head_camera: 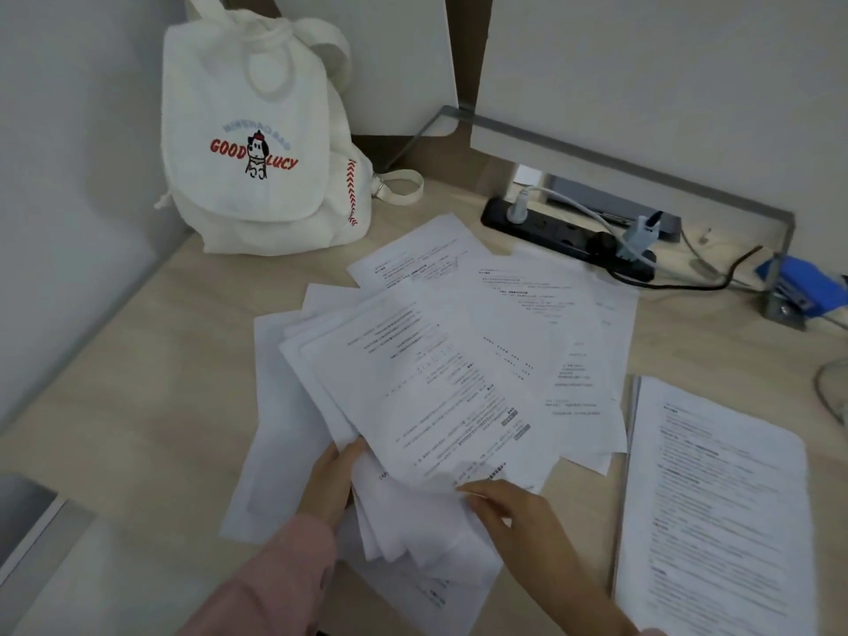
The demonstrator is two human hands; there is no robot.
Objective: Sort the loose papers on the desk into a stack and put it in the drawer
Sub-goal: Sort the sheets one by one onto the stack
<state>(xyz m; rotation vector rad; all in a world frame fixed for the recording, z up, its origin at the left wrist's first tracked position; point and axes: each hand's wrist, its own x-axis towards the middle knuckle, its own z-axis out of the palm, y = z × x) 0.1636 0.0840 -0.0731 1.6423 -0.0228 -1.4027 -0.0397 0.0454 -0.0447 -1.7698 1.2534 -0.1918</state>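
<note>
Mid-gather, by the look of it, and nowhere near the drawer yet

Gripping with left hand (337, 472) (pink sleeve) a thick, ragged bunch of papers (426, 406) at its near-left edge: thumb on top, rest of the hand tucked under the sheets and mostly hidden. Pinching with right hand (509, 511) the bunch's near edge, fingers (484, 498) bent round the paper, no gap showing. Near end of the bunch apparently raised a little, far end fanned out over other sheets.

Under and beyond it on the counter (137, 360): more loose sheets (550, 314), overlapping at odd angles, spread back toward the power strip (564, 241). One blank-looking sheet (275, 429) poking out left of the grip. A few more below the hands, toward the near edge.

Off to the right, apart from the spread: a squared-up pile of printed pages (716, 498), edges roughly aligned — possibly a finished part of the stack, cannot say for certain.

Done, as judged: some sheets collected in hand, one tidy pile made. Left to do: pick up the remaining loose sheets, square the edges, merge with the pile at right, put the lot away. No drawer identifiable in view (grey edge at lower left too unclear to call).

Also present: white backpack (257, 144) at back left, blue stapler-like thing (798, 286) far right
</note>
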